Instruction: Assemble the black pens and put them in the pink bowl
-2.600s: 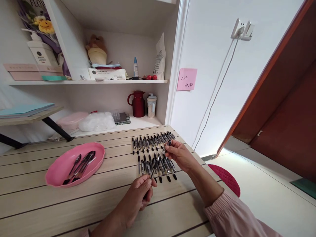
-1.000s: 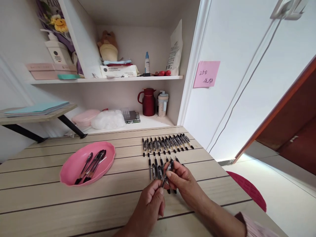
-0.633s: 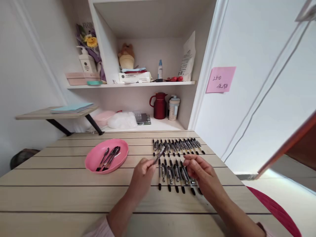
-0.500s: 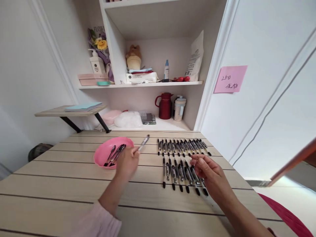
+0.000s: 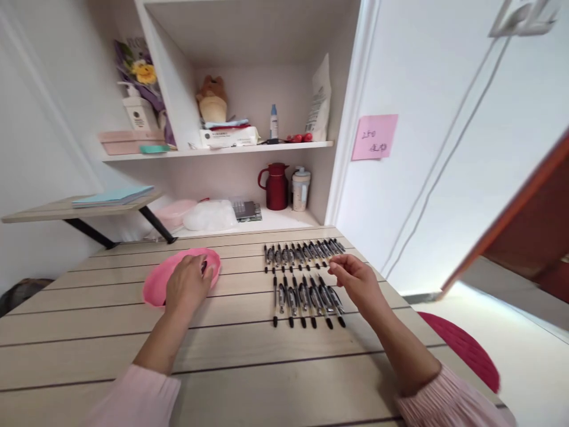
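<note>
Since half a second earlier, the left hand had swung leftward, away from the rows of pens, and it now lay palm down over the pink dish, covering most of it. A dark pen showed just past its fingers, inside the dish. Whether the grip of that hand was pinching the pen or the pen lay loose could not be told, since the back of the hand hid the fingertips. The right hand hovered above the right end of the near row of black pens. Its grip was loosely spread, fingers gently curled and pointing left, with nothing seen in it. Just beyond it lay the far row, a second line of pens side by side on the desk. On the lower shelf behind the desk stood a red jug, and a pink note was stuck on the wall to the right.
</note>
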A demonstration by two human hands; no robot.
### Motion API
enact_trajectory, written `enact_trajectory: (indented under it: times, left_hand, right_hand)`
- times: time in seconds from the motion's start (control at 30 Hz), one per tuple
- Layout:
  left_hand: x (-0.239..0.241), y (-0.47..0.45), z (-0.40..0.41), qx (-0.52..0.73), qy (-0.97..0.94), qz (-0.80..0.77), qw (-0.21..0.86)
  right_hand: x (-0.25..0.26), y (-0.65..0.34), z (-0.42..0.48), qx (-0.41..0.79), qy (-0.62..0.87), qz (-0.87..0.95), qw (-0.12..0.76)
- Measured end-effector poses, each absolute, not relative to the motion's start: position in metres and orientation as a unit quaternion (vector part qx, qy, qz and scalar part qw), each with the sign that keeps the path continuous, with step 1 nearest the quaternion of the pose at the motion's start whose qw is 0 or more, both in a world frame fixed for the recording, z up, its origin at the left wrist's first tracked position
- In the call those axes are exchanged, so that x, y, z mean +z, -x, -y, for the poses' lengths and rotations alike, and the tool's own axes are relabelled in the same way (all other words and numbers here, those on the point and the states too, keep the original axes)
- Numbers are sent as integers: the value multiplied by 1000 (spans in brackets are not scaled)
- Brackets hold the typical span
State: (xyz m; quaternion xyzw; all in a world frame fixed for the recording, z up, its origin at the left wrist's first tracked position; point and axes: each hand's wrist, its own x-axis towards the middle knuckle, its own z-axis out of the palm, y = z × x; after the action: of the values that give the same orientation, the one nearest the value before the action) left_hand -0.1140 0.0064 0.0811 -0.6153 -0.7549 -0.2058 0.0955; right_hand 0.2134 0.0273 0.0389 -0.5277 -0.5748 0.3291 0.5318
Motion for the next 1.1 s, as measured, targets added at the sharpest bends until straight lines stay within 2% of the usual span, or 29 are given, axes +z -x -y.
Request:
enact_trajectory:
  times: [0.1,0.2,0.33,0.47,0.6,0.67,0.8,0.87,1.0,1.1]
  left_hand:
    - [66,67,5,-268,731,623,75]
    - [45,33,14,-269,797,540,35]
    - [31,19,16,-255,828,499,-15]
    - [32,20,15,-275,824,492,-59]
    - [34,11,18,-321,803,482,-142]
    - [35,1,21,-357,764,484,-234]
    - [36,-27,28,-409,572,474,-530]
    - [36,-37,30,-426,470,440,-636]
    - [37,-40,34,-465,326,419,-709]
    - [34,-34,35,-455,294,419,-729]
  right_hand:
    - [41,-229,-31,180,661,650,328]
    - [42,-235,-21,106,708,683,146]
    - [38,-230,1,86,692,714,62]
    - [29,-224,13,64,688,721,50]
    - [29,-225,15,55,692,715,75]
    - [33,-221,20,67,690,712,111]
    - [40,-196,41,129,634,736,201]
    - [42,-184,53,164,585,759,235]
    - [45,-189,55,206,563,760,251]
    - [38,-213,36,117,669,682,270]
